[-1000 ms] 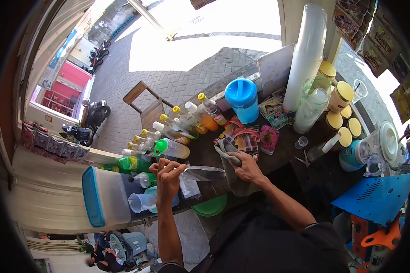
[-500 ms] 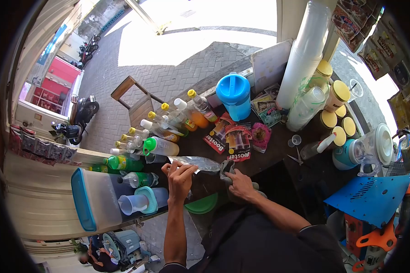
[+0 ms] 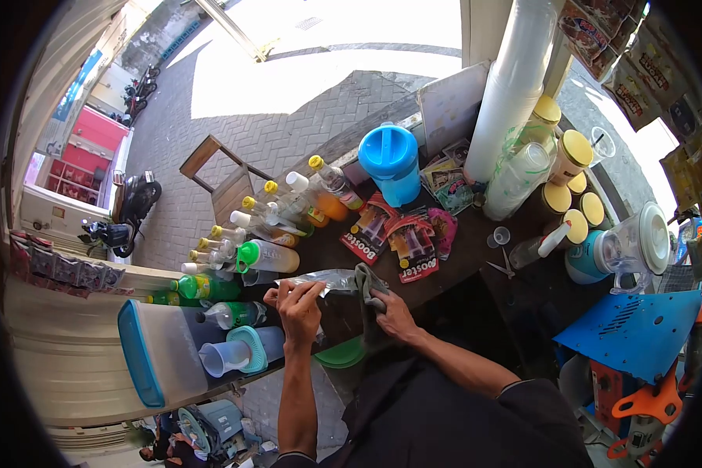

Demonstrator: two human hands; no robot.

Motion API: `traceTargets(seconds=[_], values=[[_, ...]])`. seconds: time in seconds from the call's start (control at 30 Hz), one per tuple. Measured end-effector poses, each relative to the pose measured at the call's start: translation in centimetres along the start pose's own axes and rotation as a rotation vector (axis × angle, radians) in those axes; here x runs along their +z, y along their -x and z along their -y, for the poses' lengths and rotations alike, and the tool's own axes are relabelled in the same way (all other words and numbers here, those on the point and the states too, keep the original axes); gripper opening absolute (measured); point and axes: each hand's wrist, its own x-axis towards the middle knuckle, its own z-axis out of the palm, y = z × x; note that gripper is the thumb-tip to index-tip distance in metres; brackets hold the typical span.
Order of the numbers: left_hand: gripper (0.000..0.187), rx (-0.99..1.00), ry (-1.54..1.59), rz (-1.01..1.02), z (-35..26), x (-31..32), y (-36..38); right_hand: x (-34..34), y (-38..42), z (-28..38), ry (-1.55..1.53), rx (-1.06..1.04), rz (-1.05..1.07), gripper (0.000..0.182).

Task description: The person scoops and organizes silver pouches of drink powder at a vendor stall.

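A shiny silver foil pouch point(image 3: 333, 278) lies over the dark table's near part. My left hand point(image 3: 298, 313) is closed on its left end, fingers pinched together. My right hand point(image 3: 395, 318) grips a dark grey cloth point(image 3: 369, 285), which touches the right end of the pouch and hangs down toward my body. Just beyond the hands are red Booster sachets point(image 3: 410, 246) and a bottle with a green cap point(image 3: 268, 256). A green round lid point(image 3: 342, 353) shows below, between my forearms.
Several capped bottles point(image 3: 277, 207) line the left-back edge. A blue jug point(image 3: 390, 160) stands behind the sachets. To the right are scissors point(image 3: 502, 266), yellow-lidded jars point(image 3: 574, 152), stacked plastic cups point(image 3: 515, 86) and a blender point(image 3: 632, 246). A clear bin point(image 3: 160, 347) with a blue lid sits left.
My right hand has shifted left and lifted the cloth, which now hangs more openly along the pouch's right end. My left hand keeps hold of the pouch. The view has shifted slightly.
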Motion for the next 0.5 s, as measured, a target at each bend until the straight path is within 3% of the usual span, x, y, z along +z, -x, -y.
traceTargets(seconds=[0.07, 0.17, 0.27, 0.3, 0.33, 0.4, 0.43, 0.5], values=[[0.025, 0.03, -0.019, 0.009, -0.3, 0.0, 0.0, -0.3, 0.3, -1.7, 0.285, 0.24, 0.137, 0.052], [0.021, -0.073, -0.061, -0.086, 1.0, -0.9, 0.3, -2.2, 0.2, -3.6, 0.39, 0.38, 0.2, 0.05], [0.019, -0.131, -0.019, -0.153, 1.9, -4.1, -0.7, -3.8, 0.4, -4.9, 0.26, 0.292, 0.077, 0.046], [0.017, -0.108, -0.075, -0.146, 0.8, -5.8, -1.6, -4.2, 0.1, -5.5, 0.204, 0.359, 0.138, 0.067], [0.017, -0.116, -0.08, -0.159, -0.1, -7.4, -2.5, -4.3, -0.5, -5.3, 0.212, 0.347, 0.145, 0.067], [0.017, -0.016, -0.066, -0.094, -1.9, -10.6, -4.1, -4.7, -1.8, -3.9, -0.015, 0.096, 0.304, 0.098], [0.016, 0.011, -0.116, -0.081, -2.9, -12.3, -4.9, -4.8, -2.8, -2.9, -0.009, 0.084, 0.313, 0.098], [0.016, -0.01, -0.078, -0.085, -3.9, -15.3, -6.4, -4.1, -5.2, 0.5, -0.162, 0.074, 0.642, 0.123]])
